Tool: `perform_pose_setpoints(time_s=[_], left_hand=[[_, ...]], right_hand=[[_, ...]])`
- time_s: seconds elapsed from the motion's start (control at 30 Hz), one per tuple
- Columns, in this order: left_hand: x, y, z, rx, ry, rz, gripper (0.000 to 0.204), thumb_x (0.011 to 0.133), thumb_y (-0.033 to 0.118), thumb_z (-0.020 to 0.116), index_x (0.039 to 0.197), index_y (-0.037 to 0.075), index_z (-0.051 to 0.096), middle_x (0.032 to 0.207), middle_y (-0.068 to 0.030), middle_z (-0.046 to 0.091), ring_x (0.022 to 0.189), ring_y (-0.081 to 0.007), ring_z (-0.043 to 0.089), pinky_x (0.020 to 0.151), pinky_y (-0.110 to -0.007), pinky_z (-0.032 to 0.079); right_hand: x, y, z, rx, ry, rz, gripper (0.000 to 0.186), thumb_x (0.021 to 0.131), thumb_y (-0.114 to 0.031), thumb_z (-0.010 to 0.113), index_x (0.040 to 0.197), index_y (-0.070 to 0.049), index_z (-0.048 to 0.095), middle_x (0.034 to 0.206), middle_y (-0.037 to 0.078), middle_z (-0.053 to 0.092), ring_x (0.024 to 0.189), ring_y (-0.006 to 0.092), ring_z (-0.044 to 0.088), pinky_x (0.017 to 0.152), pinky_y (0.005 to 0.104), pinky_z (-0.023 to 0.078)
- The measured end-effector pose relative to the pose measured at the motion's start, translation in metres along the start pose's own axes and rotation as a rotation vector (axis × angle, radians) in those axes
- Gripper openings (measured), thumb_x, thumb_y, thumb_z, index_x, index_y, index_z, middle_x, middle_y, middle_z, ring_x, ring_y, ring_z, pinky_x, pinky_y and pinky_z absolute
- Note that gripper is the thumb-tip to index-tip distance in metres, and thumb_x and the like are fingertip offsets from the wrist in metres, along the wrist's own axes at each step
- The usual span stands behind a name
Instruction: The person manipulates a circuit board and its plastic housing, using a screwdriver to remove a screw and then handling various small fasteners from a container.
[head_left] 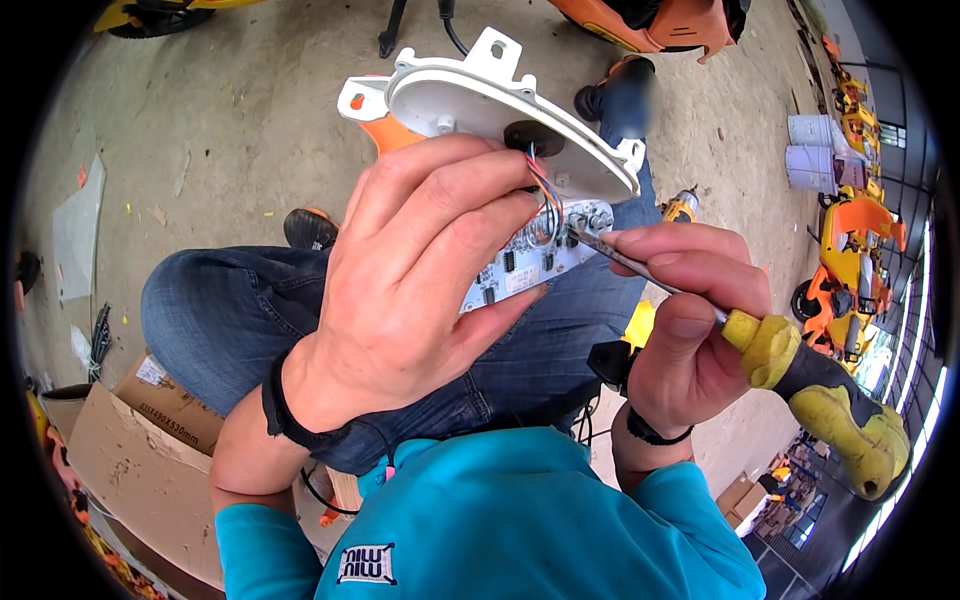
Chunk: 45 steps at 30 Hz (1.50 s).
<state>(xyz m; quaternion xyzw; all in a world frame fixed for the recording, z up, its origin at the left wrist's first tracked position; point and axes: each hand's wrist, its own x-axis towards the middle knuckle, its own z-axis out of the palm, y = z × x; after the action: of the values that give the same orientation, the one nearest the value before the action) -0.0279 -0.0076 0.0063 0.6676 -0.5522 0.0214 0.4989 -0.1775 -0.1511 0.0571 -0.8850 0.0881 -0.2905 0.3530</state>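
Note:
My left hand point(420, 270) is closed round a white circuit board point(520, 268), its thumb along the near edge and its fingertips by a bundle of thin coloured wires point(546, 185). The wires come out of a dark oval opening in a round white plastic housing point(470, 105) and run down to the board. My right hand point(690, 320) grips a screwdriver point(820, 385) with a thick yellow and black handle. Its metal shaft points left, and the tip meets the board beside the wires. My left fingers hide part of the board and housing.
Below the board are my legs in jeans point(230, 310). An open cardboard box point(140, 470) stands at the lower left. A yellow power drill point(682, 205) lies beyond my right knee. Another person's leg point(628, 100) is ahead, near an orange machine point(660, 30). White buckets point(810, 150) stand at the right.

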Motion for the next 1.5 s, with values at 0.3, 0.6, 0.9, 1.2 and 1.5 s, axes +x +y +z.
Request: perform_pose_setpoints(time_s=[0.3, 0.6, 0.9, 1.2, 1.5], left_hand=[[0.0, 0.0007, 0.0, 0.001, -0.006, 0.001, 0.061, 0.052, 0.001, 0.086, 0.109, -0.001, 0.065, 0.119, -0.0139, 0.067, 0.11, -0.0342, 0.06, 0.092, -0.042, 0.051], [-0.0006, 0.0002, 0.0006, 0.016, -0.017, 0.005, 0.061, 0.052, 0.002, 0.087, 0.109, -0.001, 0.065, 0.12, -0.014, 0.067, 0.11, -0.0342, 0.06, 0.092, -0.041, 0.051], [-0.0006, 0.0007, 0.0003, 0.015, -0.018, 0.001, 0.06, 0.053, 0.002, 0.087, 0.109, -0.001, 0.064, 0.12, -0.0138, 0.067, 0.11, -0.0343, 0.06, 0.091, -0.041, 0.051], [-0.0011, 0.0, 0.0015, 0.006, -0.016, 0.0, 0.061, 0.052, 0.002, 0.087, 0.109, -0.001, 0.065, 0.119, -0.0141, 0.067, 0.11, -0.0344, 0.06, 0.091, -0.041, 0.051], [-0.0003, 0.0013, 0.001, -0.003, -0.022, -0.017, 0.061, 0.052, 0.001, 0.086, 0.108, -0.001, 0.065, 0.119, -0.0142, 0.067, 0.11, -0.0342, 0.06, 0.092, -0.041, 0.051]], right_hand=[[-0.0004, -0.0009, 0.0006, 0.009, -0.007, 0.022, 0.039, 0.104, -0.035, 0.051, 0.101, 0.004, 0.053, 0.095, 0.023, 0.064, 0.085, 0.0264, 0.067, 0.065, 0.0337, 0.061], [0.0, -0.0036, 0.0006, -0.027, 0.012, 0.02, 0.038, 0.104, -0.034, 0.051, 0.101, 0.004, 0.054, 0.095, 0.023, 0.064, 0.084, 0.0251, 0.065, 0.065, 0.0329, 0.06], [-0.0009, -0.0042, 0.0004, -0.002, -0.047, 0.039, 0.037, 0.104, -0.034, 0.052, 0.103, 0.004, 0.053, 0.098, 0.023, 0.063, 0.085, 0.0258, 0.066, 0.068, 0.0334, 0.06], [-0.0011, -0.0043, 0.0002, -0.017, -0.04, 0.036, 0.038, 0.104, -0.034, 0.051, 0.102, 0.004, 0.052, 0.097, 0.023, 0.064, 0.084, 0.0263, 0.066, 0.067, 0.0335, 0.06], [-0.0014, -0.0033, -0.0012, -0.045, -0.041, -0.003, 0.039, 0.104, -0.035, 0.051, 0.101, 0.004, 0.052, 0.096, 0.024, 0.064, 0.084, 0.0269, 0.067, 0.067, 0.0338, 0.061]])
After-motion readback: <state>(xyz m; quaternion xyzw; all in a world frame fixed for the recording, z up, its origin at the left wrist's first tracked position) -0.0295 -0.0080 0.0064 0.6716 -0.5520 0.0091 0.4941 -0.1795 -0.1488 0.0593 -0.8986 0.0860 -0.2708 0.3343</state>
